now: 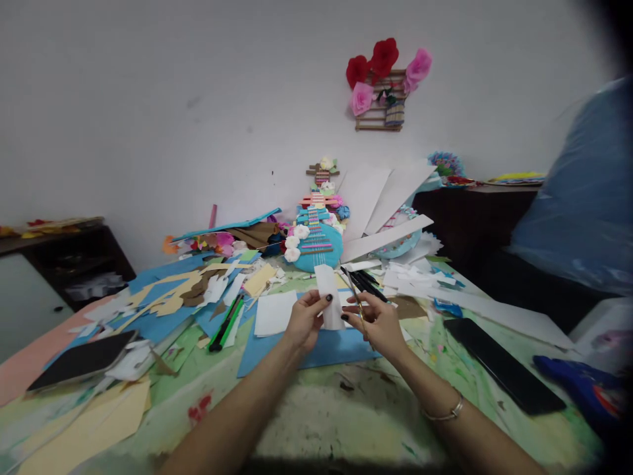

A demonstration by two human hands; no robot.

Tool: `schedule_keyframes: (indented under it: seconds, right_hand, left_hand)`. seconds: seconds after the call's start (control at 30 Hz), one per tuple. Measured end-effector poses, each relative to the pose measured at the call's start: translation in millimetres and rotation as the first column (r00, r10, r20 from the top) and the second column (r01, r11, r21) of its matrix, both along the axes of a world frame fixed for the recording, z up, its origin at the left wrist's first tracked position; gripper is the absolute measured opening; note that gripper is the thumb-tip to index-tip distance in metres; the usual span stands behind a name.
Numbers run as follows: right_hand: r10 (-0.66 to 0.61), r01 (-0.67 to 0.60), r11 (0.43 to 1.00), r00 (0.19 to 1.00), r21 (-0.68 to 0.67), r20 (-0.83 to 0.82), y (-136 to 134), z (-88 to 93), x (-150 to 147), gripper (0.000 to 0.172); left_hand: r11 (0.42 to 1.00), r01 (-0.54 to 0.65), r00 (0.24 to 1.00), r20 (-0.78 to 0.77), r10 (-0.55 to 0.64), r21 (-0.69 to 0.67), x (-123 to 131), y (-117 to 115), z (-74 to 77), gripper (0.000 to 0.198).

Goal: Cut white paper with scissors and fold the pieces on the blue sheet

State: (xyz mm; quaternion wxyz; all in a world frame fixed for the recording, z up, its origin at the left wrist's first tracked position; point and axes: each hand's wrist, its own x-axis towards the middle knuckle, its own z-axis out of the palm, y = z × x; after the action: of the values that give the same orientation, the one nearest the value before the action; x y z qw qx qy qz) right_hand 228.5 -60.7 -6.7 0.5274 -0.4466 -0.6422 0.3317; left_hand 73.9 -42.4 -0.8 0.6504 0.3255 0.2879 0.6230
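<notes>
My left hand (pixel 307 319) pinches a folded strip of white paper (pixel 327 284), held upright above the table. My right hand (pixel 376 322) is closed on a pair of scissors (pixel 359 301), whose blades point up and away beside the strip's right edge. The right fingertips come close to the paper; whether they touch it I cannot tell. Below both hands lies a blue sheet (pixel 324 348), with a white paper square (pixel 273 313) on its left part. Behind the strip stands a blue paper guitar (pixel 324 243) with white flowers and coloured strings.
A green utility knife (pixel 226 323) lies to the left, among paper scraps (pixel 171 297). Several black pens (pixel 368 285) sit behind my right hand. Phones lie at right (pixel 503 364) and left (pixel 84 358). A blue glue gun (pixel 581 382) is at the far right.
</notes>
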Motion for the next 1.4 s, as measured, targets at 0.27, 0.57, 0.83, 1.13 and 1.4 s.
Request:
schedule_keyframes:
  seconds: [0.27,0.57,0.83,1.13,1.4]
  right_hand:
    - [0.1,-0.112,0.984,0.991,-0.135,-0.092,-3.4,-6.7,-12.6,0.039]
    - [0.108,-0.131,0.975,0.985,-0.18,-0.136,0.9,-14.4,-11.9,0.039]
    - [0.097,-0.13,0.979,0.975,-0.156,-0.201,6.5,-9.6,-5.6,0.04]
    - [0.077,-0.104,0.983,0.981,-0.15,-0.177,0.3,-7.1,-7.9,0.036]
    - [-0.009,-0.002,0.997,0.992,-0.083,-0.123,0.8,-7.3,-2.9,0.039]
  left_hand:
    - [0.999,0.003,1.0,-0.003,-0.003,0.033,3.7,-1.6,-11.0,0.037]
    - [0.995,0.03,0.981,-0.192,-0.011,0.097,3.4,-0.8,-20.3,0.035]
    - [0.982,0.126,0.979,-0.143,-0.145,-0.139,2.9,-1.4,-17.7,0.043]
    - [0.961,0.237,0.958,-0.127,-0.255,-0.145,1.8,-4.7,-12.9,0.036]
    - [0.99,0.113,0.981,-0.15,-0.124,-0.081,1.5,0.1,-13.1,0.037]
